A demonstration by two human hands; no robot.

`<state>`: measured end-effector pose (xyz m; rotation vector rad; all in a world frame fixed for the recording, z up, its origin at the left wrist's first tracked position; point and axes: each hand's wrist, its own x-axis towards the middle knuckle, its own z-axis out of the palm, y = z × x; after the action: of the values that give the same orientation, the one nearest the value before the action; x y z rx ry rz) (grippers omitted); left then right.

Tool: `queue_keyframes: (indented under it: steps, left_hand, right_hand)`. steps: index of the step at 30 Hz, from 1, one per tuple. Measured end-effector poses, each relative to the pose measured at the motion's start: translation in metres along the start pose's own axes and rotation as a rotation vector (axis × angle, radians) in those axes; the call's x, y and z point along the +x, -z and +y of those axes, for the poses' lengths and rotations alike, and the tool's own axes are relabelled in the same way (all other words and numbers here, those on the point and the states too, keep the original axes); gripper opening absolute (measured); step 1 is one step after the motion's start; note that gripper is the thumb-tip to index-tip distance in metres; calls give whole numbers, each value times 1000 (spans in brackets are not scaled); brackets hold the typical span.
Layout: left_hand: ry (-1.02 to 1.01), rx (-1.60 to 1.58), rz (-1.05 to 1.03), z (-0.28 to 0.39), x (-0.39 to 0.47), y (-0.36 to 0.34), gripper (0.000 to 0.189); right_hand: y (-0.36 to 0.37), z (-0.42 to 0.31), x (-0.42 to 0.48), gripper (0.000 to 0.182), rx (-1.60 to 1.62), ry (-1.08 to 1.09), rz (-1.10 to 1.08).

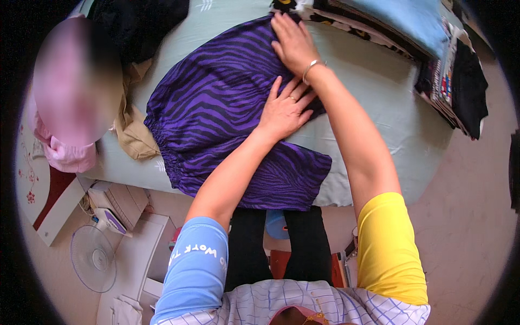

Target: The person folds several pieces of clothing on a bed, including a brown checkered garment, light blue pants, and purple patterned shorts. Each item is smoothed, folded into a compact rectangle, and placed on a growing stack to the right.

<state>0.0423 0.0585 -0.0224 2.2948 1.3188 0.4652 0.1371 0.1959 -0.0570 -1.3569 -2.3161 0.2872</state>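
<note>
A pair of purple and black zebra-striped shorts (211,93) lies spread on the bed, its gathered elastic waistband towards the left. Flat on the fabric between the two legs rests my left hand (286,106), fingers apart, with a ring on one finger. My right hand (293,44) lies palm down on the far leg near its hem, wearing a silver bangle (312,71) at the wrist. Neither hand grips the cloth. The near leg hangs over the bed's front edge, towards my black trousers (248,243).
The bed has a pale green sheet (390,109). Stacks of folded clothes (390,28) line its far right side. Beige cloth (136,134), dark cloth (138,28) and pink cloth (71,154) lie at the left, partly blurred. A white fan (97,260) stands at lower left beside a white cabinet (134,243).
</note>
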Motion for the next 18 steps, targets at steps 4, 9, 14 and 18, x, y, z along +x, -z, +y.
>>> queue_keyframes:
  steps: [4, 9, 14, 18]
  left_hand:
    - [2, -161, 2, -7, -4, 16, 36]
    - [153, -480, 214, -44, -24, 65, 18]
    - [312, 223, 242, -126, -52, 91, 45]
    - [381, 346, 250, -162, -45, 93, 43]
  right_hand:
    - [-4, -10, 31, 55, -58, -26, -30]
    - [20, -33, 21, 54, 17, -11, -22]
    - [12, -83, -23, 53, 22, 254, -166]
    - [-3, -61, 6, 55, -103, -42, -43]
